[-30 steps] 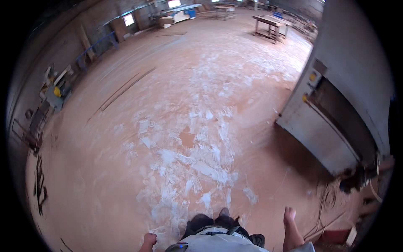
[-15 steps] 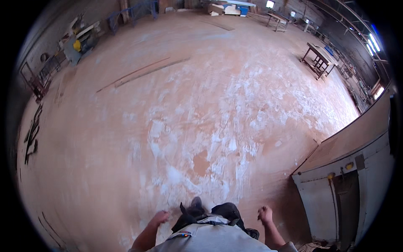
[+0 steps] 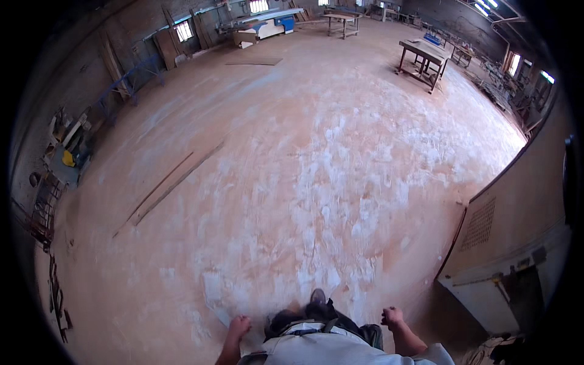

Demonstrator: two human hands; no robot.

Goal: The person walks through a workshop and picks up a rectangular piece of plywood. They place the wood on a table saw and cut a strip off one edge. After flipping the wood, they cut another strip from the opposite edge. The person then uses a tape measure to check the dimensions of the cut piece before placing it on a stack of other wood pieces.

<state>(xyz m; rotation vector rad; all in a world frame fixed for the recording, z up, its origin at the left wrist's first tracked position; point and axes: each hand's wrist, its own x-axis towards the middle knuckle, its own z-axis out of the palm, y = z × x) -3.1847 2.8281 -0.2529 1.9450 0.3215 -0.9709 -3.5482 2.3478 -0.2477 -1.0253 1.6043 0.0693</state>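
Low in the view, my left hand (image 3: 241,326) hangs beside my left hip with its fingers curled in, and no object shows in it. Off my right side, my right hand (image 3: 392,316) is also loosely closed, its fingers bent toward the palm with nothing visible in them. Neither hand touches anything. Between them are my light shirt (image 3: 328,351), dark trousers and one dark shoe (image 3: 317,296) stepping on the dusty floor (image 3: 261,243). To the right of my right hand stands a large pale metal cabinet (image 3: 511,225) with a grille.
Two long thin strips (image 3: 179,182) lie on the floor ahead to the left. A dark-legged worktable (image 3: 424,56) stands ahead right, with another table (image 3: 342,23) farther back. A blue and white machine (image 3: 266,29) stands at the far wall, and a blue metal frame (image 3: 129,85) at the left.
My view has tilted up and turned right, and I have moved forward. The floor strips look nearer. My front foot has changed, and both hands have swung slightly while staying curled.
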